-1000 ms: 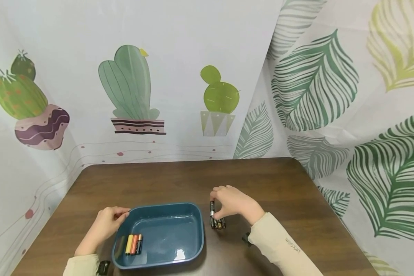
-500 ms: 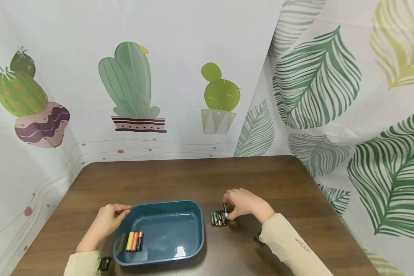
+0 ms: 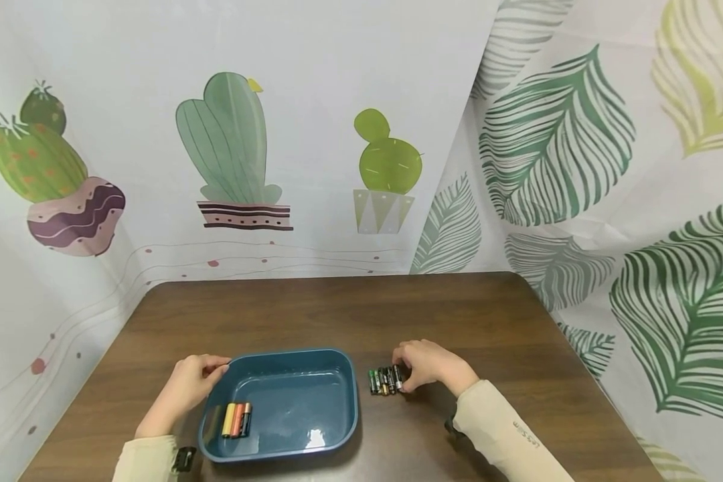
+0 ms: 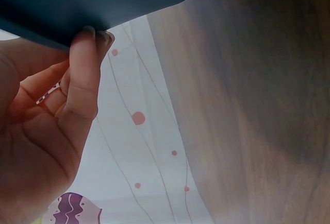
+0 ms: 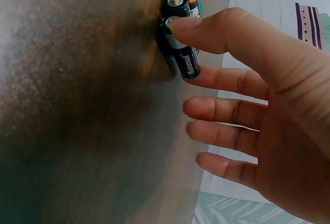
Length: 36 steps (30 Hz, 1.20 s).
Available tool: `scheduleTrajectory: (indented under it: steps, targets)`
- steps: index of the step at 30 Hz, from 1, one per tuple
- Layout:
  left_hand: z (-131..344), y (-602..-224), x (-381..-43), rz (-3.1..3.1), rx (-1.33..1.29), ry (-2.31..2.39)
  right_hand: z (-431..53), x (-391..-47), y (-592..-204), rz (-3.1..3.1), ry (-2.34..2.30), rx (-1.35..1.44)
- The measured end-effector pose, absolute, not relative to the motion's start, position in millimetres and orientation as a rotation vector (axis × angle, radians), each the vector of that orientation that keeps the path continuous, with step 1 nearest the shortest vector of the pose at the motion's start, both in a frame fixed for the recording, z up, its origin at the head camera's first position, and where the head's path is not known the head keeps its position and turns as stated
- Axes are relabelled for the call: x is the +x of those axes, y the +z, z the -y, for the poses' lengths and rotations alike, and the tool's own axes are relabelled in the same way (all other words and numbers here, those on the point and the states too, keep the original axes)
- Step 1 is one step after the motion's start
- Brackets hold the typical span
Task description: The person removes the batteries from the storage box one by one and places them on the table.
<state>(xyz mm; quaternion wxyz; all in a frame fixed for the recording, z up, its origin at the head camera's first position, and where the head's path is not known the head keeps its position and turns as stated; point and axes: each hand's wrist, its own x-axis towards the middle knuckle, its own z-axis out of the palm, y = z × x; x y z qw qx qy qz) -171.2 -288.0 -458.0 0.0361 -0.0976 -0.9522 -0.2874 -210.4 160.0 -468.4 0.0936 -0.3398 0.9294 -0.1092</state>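
Patterned cloth [image 3: 313, 134] hangs behind the table [image 3: 265, 308]. Tray [image 3: 295, 418], toward the table's near edge, contains yellow, orange and dark batteries [image 3: 237, 420], side by side at its near left corner. Left hand [image 3: 187, 385] pinches the tray's far left corner. Right hand [image 3: 424, 365] holds, between thumb and forefinger, the end battery [image 5: 186, 62], labelled "Sunmol", of a row [image 3: 383, 380] beside the tray's right edge. Sleeve [image 3: 500, 422] lettering: too small to read surely.
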Motion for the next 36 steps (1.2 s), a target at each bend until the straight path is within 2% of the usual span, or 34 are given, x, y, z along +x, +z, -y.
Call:
scheduleTrajectory:
  steps: [27, 36]
  targets:
    - [287.5, -457.1, -170.5, 2.944, -0.275, -0.898, -162.3, -207.3, -469.3, -2.736, -0.372, -0.972]
    - [287.9, -457.6, -171.3, 2.957, -0.275, -0.912, -161.7, -204.9, -456.3, -2.752, -0.369, -0.945]
